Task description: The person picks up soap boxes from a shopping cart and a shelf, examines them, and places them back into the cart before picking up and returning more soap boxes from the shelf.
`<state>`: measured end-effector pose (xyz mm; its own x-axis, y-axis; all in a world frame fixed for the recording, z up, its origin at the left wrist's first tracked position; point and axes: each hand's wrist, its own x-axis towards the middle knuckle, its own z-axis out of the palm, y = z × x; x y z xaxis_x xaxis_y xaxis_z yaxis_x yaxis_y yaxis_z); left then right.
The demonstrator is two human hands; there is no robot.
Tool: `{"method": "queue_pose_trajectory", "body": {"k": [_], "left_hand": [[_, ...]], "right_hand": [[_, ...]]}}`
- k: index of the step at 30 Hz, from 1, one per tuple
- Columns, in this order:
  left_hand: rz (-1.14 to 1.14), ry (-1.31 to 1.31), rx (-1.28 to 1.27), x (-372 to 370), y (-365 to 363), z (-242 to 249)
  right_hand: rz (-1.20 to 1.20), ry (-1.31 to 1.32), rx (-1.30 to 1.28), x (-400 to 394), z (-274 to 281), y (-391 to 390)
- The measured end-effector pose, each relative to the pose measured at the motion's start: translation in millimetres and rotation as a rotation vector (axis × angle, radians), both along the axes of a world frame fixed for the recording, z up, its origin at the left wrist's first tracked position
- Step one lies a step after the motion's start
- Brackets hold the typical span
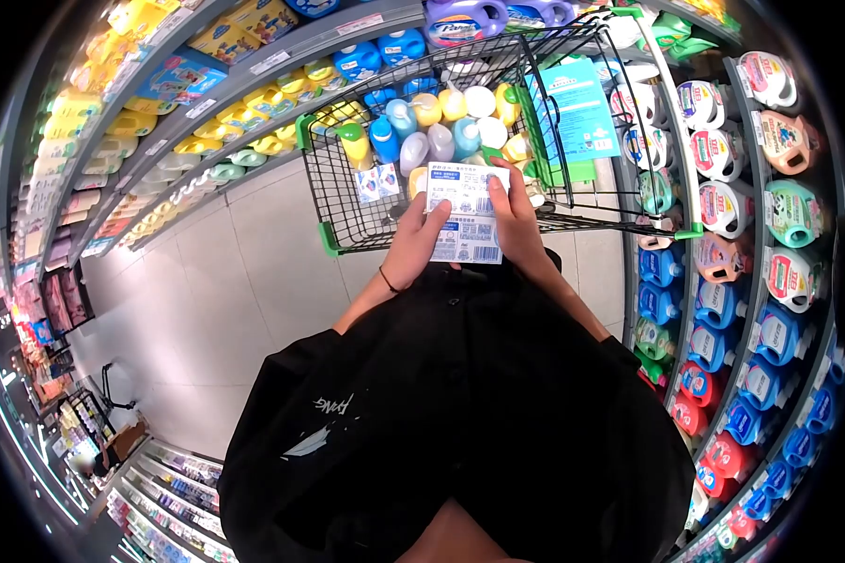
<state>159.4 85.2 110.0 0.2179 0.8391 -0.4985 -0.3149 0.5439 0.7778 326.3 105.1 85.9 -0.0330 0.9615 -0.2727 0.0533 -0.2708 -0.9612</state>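
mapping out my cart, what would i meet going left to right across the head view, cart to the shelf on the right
green-capped yellow bottle → blue bottle → blue-and-white packs → tall light-blue box → white jugs on the shelf

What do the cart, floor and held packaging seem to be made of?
Cart: probably coated metal, given its thin black wires; the green corner piece looks like plastic.
Floor: semi-gloss tile, ceramic or stone, with straight seams and reflections.
Packaging: flat and printed; card or film, unclear which.
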Motion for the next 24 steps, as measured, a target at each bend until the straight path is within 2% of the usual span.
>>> {"method": "queue_pose_trajectory", "body": {"k": [9,15,21,24], "left_hand": [[0.033,-0.053,-0.030,-3,-1,-1],[-0.087,0.257,0.263,-10,0,-16],[-0.441,0.312,0.005,-38,10,3],[-0.435,0.259,0.058,-41,7,-7]], "right_hand": [[-0.007,0.010,-0.007,1,-5,-1],[0.020,-0.010,-0.002,3,-5,-2],[0.102,0.006,0.048,5,-13,-5],[0.119,-0.007,0.073,4,-10,-5]]}}
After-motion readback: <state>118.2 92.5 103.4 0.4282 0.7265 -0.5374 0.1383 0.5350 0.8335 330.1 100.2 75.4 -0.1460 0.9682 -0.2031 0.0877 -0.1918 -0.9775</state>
